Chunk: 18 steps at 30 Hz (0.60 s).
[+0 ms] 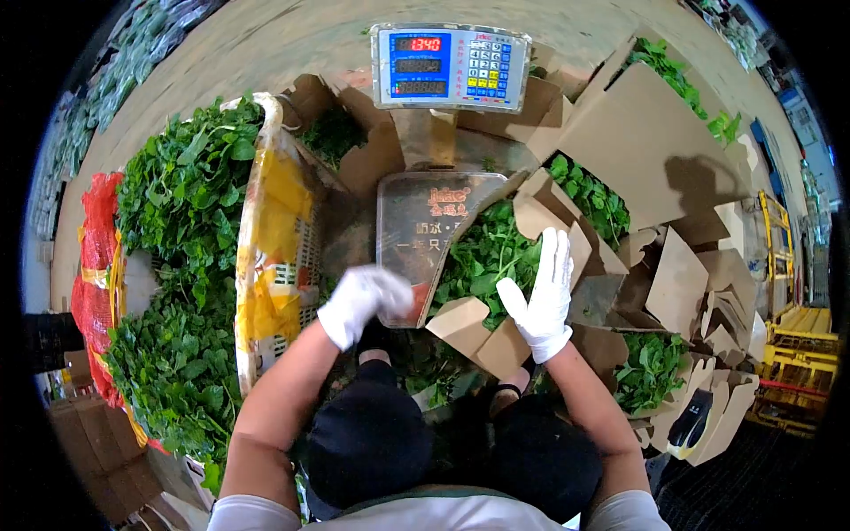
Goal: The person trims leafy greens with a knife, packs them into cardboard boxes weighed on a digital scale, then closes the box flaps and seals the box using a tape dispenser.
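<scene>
My right hand (542, 299), in a white glove, is spread with its palm along the right side of an open cardboard box (465, 326). Leafy greens (485, 257) fill this box, which overlaps the right part of the scale's platform (409, 208). My left hand (365, 303), also gloved in white, hovers over the platform's lower left corner. Motion smears its fingers, so I cannot make out whether it holds anything. Behind the platform stands the scale's display (450, 69), lit with red digits.
To the left, a large basket (276, 257) wrapped in yellow tape lies tipped beside heaped greens (181, 292) and a red mesh sack (96, 292). More cardboard boxes (651, 133), several holding greens, crowd the right side. A yellow metal rack (801, 354) stands at the far right.
</scene>
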Motion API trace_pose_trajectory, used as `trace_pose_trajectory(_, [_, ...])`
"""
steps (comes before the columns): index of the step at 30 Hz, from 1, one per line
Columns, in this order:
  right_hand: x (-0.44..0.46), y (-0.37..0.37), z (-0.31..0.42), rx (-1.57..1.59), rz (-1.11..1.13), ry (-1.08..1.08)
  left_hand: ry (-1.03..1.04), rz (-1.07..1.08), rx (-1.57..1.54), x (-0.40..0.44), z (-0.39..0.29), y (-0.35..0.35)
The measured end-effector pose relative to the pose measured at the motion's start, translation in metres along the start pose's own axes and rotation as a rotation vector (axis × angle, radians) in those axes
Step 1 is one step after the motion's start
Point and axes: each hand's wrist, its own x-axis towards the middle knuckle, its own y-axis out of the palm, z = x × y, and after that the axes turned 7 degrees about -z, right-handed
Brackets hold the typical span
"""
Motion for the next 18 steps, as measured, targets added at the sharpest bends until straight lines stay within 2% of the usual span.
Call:
trace_pose_trajectory(2, [-0.002,-0.004,-0.004,0.063,-0.053,-0.023,-0.125,-0.312,-0.040,0.020,-0.050,0.015])
trace_pose_trajectory(5, [-0.009,0.001,-0.024,0.269,-0.316,0.039,-0.017,-0.083,-0.119,0.074,-0.057,0.038])
trace_pose_trajectory(6, [-0.013,0.003,-0.031,0.331,-0.346,0.175,0.014,-0.014,-0.093,0.091,-0.056,0.050])
trace_pose_trajectory(7, [-0.017,-0.001,-0.039,0.305,-0.343,0.210,0.261,0.039,0.059,0.086,-0.064,0.065])
trace_pose_trajectory(9, [-0.030,-0.001,-0.060,0.360,-0.301,0.271,-0.005,0.244,-0.333,0.078,-0.084,0.087])
trace_pose_trajectory(10, [-0.035,0.001,-0.058,0.358,-0.300,0.289,-0.185,0.283,-0.588,0.053,-0.114,0.102])
trace_pose_trajectory(11, [-0.037,0.006,-0.054,0.450,-0.305,0.334,-0.200,0.286,-0.585,0.061,-0.100,0.102])
trace_pose_trajectory(12, [-0.035,0.010,-0.051,0.542,-0.310,0.373,0.005,0.244,-0.365,0.074,-0.076,0.099])
trace_pose_trajectory(14, [-0.033,0.015,-0.048,0.643,-0.285,0.396,0.205,0.195,-0.145,0.079,-0.058,0.099])
trace_pose_trajectory(16, [-0.029,0.019,-0.041,0.699,-0.291,0.412,0.594,0.160,0.348,0.075,-0.058,0.100])
trace_pose_trajectory(18, [-0.029,0.023,-0.044,0.664,-0.274,0.397,0.518,0.135,0.361,0.075,-0.056,0.103])
